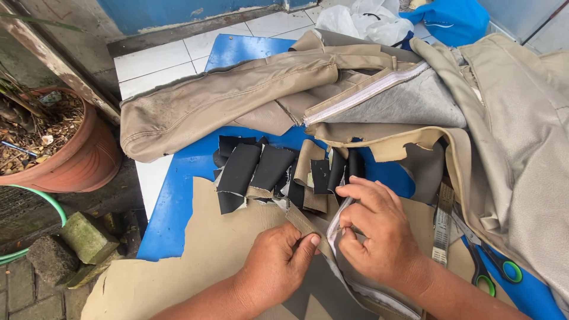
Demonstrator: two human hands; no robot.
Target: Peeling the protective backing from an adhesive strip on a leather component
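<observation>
My left hand (278, 261) pinches a narrow tan leather strip (303, 224) between thumb and fingers. My right hand (373, 231) grips the white zipper tape (333, 237) along the same seam, right beside the left hand. Both hands rest over a flat tan leather sheet (207, 255) on a blue board (178, 195). Just beyond my fingers lies a heap of black and tan leather scraps (267, 172).
A large beige seat cover (510, 136) with grey lining drapes across the right and back. Green-handled scissors (492, 269) and a metal ruler (443, 231) lie at right. A terracotta plant pot (77, 154), green hose (35, 201) and stones sit at left. White bags (361, 21) lie behind.
</observation>
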